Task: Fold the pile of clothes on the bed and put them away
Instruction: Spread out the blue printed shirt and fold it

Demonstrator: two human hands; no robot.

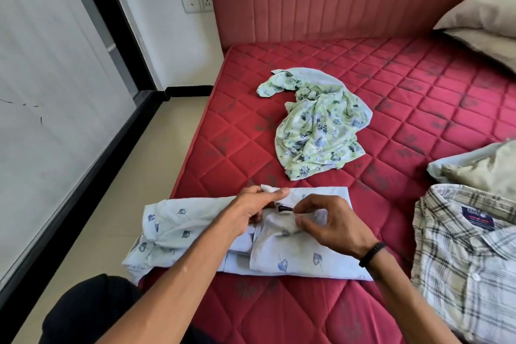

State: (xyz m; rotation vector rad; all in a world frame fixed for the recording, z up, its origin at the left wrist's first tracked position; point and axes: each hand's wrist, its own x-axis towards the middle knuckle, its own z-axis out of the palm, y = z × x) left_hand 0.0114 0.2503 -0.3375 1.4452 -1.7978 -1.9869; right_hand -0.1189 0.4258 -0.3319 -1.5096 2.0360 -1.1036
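— What are the clothes made of?
— Thin, creased matt cloth: a pale blue leaf-print shirt, a crumpled floral garment, a woven plaid shirt.
— And the mattress?
— Quilted red fabric with a slight sheen.

bare mattress between floral garment and pillows, plaid shirt crowding right

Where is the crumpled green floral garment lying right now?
In the head view, the green floral garment lies crumpled mid-mattress, beyond the light blue leaf-print shirt both hands are working on.
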